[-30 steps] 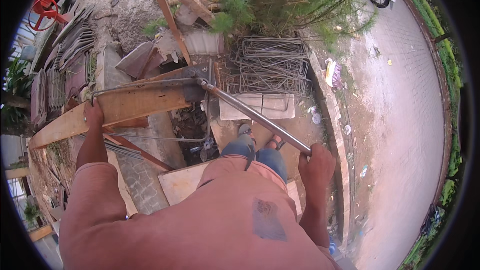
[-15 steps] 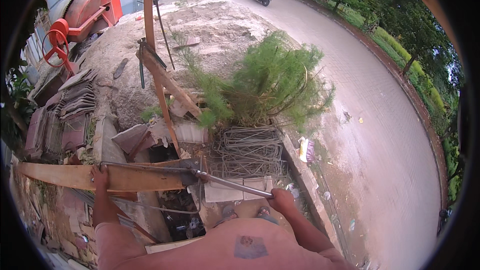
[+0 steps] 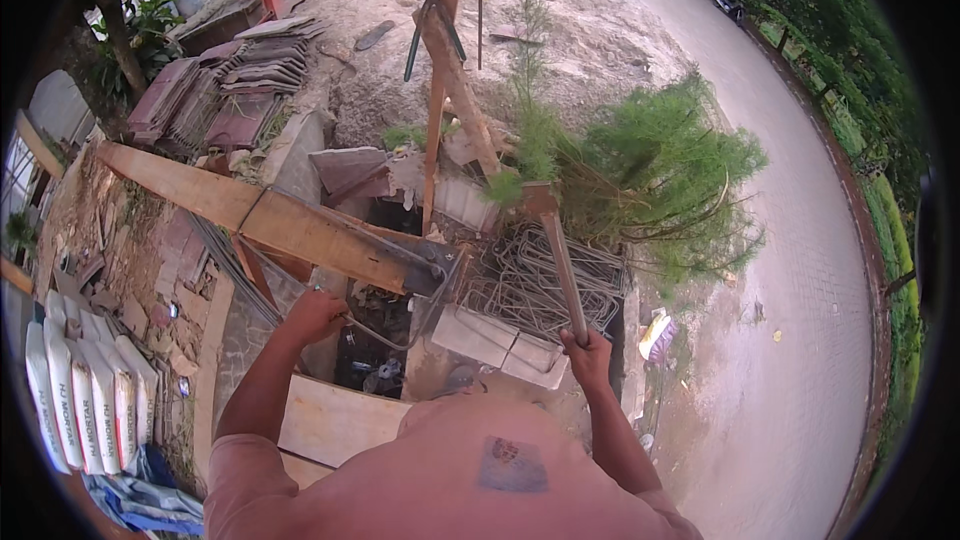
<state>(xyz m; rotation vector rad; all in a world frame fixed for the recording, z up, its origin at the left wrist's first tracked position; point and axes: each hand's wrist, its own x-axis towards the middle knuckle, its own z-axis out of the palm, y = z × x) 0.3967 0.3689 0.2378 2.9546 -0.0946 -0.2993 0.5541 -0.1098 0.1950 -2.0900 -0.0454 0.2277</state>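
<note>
My left hand (image 3: pixel 318 316) is closed on a bent steel rod (image 3: pixel 385 340), which curves round to the near end of a thick wooden plank (image 3: pixel 270 220). A dark metal plate covers that end of the plank. To the right, my right hand (image 3: pixel 588 352) grips the lower end of a long metal bending bar (image 3: pixel 563 265). The bar stands tilted away from me, its wider head apart from the plank and above a pile of bent steel stirrups (image 3: pixel 530 280). Pale slabs (image 3: pixel 500 345) lie just below that pile.
Beneath the rod runs an open trench (image 3: pixel 375 360) with litter in it. An upright wooden post (image 3: pixel 440 110) stands beyond the plank, with a feathery green shrub (image 3: pixel 665 160) to its right. Stacked tiles (image 3: pixel 215 90) lie far left, white sacks (image 3: pixel 90 380) near left.
The view has swung left and down. My left hand has left the plank for the bent rod. My right hand has brought the bending bar off the plank's end and tilted it up and away.
</note>
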